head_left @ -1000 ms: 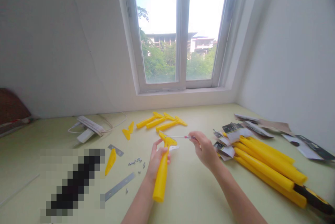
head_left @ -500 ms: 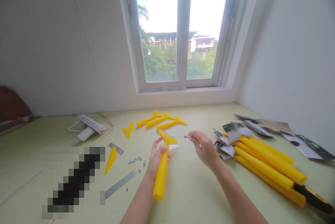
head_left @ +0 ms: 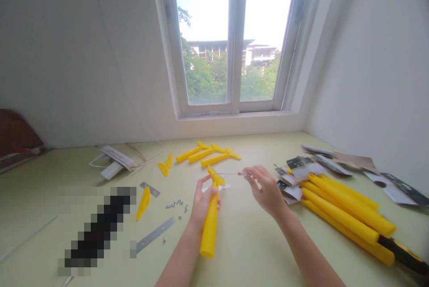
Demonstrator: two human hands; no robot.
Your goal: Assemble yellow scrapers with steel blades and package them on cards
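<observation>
While left hand (head_left: 200, 204) grips scraper (head_left: 210, 224), right hand (head_left: 269, 192) holds screwdriver (head_left: 240, 173); card packaging (head_left: 303, 169) covers ends of yellow handles (head_left: 339, 214).

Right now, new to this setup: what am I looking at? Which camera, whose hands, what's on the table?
No machine here: these are a person's two bare hands. Every picture comes from one camera worn on that person's head, looking forward and down at a pale green table below a window.

The left hand grips a yellow T-shaped tool. The right hand holds a thin screwdriver, its tip at the tool's head.

To the left lie small screws and a flat metal strip. Behind the hands are three similar yellow tools; to the right, a pile of yellow handles. One dark patch is pixelated, so I can't identify it.
</observation>
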